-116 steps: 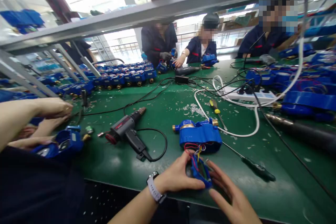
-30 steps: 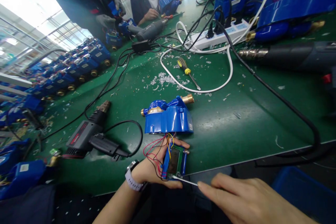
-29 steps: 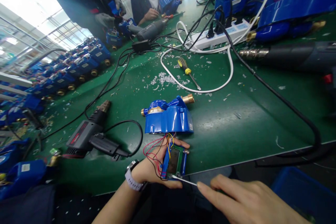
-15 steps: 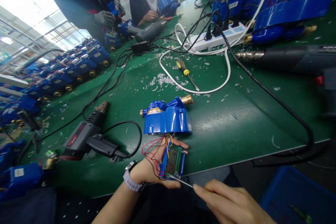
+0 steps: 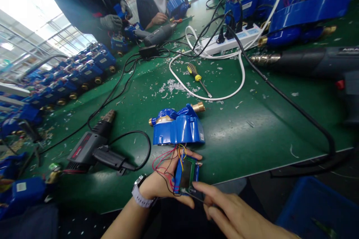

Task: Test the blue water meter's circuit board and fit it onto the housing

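Note:
My left hand (image 5: pixel 160 182) is closed around a small circuit board with a display (image 5: pixel 185 177) in a blue frame, near the table's front edge. Red, black and yellow wires (image 5: pixel 163 157) run from the board toward a blue water meter (image 5: pixel 178 130) with brass ends, which lies just beyond it. My right hand (image 5: pixel 234 209) grips a thin metal tool (image 5: pixel 198 198), its tip at the board's lower edge. The index finger reaches out to the board's lower right corner. The tool's handle is hidden in the hand, so I cannot make out its kind.
Heat guns lie at left (image 5: pixel 89 145) and right (image 5: pixel 305 61). Beyond are a yellow-black screwdriver (image 5: pixel 193 71), plastic scraps, cables and a white power strip (image 5: pixel 232 41). Blue meters (image 5: pixel 75 73) line the left side. Two people work across the table; another person's arm shows at the top.
My right hand has moved left and closer to the board, its index finger now extended to the corner. My left hand still holds the board in nearly the same spot.

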`<move>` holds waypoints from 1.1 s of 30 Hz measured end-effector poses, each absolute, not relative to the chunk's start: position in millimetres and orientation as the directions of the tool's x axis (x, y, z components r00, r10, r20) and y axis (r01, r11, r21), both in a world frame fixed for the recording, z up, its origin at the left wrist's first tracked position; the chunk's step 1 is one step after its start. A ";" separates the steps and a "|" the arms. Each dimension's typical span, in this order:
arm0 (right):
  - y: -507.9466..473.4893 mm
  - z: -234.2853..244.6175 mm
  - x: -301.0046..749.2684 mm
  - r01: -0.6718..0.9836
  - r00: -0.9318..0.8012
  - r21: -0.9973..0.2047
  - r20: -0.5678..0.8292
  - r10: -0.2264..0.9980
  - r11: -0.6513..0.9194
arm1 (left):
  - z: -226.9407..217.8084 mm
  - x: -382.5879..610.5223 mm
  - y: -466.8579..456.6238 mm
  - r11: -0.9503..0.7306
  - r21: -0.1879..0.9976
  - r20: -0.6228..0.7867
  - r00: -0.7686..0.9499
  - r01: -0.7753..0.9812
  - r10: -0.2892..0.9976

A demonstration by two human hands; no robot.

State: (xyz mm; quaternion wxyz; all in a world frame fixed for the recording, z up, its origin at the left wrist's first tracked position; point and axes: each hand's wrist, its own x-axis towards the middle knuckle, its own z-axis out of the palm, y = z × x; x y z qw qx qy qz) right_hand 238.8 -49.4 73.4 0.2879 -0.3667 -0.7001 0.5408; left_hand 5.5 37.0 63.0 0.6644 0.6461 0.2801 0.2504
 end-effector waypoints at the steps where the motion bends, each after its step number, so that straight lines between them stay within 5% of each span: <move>1: -45.5 75.1 236.7 0.235 -0.585 -0.947 0.041 0.810 0.218 | 62.8 5.6 36.8 0.032 0.999 -0.039 0.719 0.023 0.694; 6: -28.9 78.0 231.0 0.411 -0.662 -0.726 0.177 0.729 0.550 | 61.7 8.3 35.2 0.095 0.993 -0.019 0.712 -0.067 0.701; 12: -30.5 74.1 227.6 0.530 -0.697 -0.498 0.204 0.687 0.686 | 61.5 11.4 32.5 0.109 0.991 -0.031 0.665 -0.077 0.746; 18: -40.1 56.6 218.4 0.464 -0.623 -0.662 0.228 0.748 0.589 | 62.2 10.5 30.2 0.058 0.998 -0.028 0.621 -0.028 0.783; 26: -37.9 55.4 209.5 0.085 -0.454 -0.864 0.409 0.791 0.496 | 69.9 15.0 30.9 0.058 0.998 -0.040 0.621 -0.009 0.783; 33: -42.7 39.4 208.1 0.141 -0.482 -0.867 0.362 0.798 0.478 | 52.6 13.8 27.5 0.009 0.995 0.054 0.596 -0.102 0.801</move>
